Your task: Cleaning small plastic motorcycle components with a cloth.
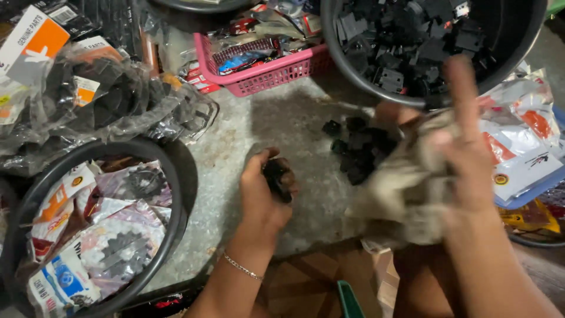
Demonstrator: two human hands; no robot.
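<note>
My left hand [263, 197] is curled around a small black part [276, 178] and holds it just above the grey surface [265, 126]. A thin bracelet sits on that wrist. My right hand [465, 159] is blurred and grips a crumpled beige cloth [406, 188], with the fingers raised toward a dark bowl. A small heap of black parts [360, 148] lies on the surface between the two hands, next to the cloth. Behind it stands the large dark bowl [347, 62], filled with several more black parts.
A pink plastic basket [265, 73] of packaged goods stands at the back. A round black tub [170, 235] at the left holds bagged sprockets. Plastic-wrapped dark parts [100, 100] lie at the upper left. Printed packets [524, 153] lie at the right, a cardboard box [312, 282] in front.
</note>
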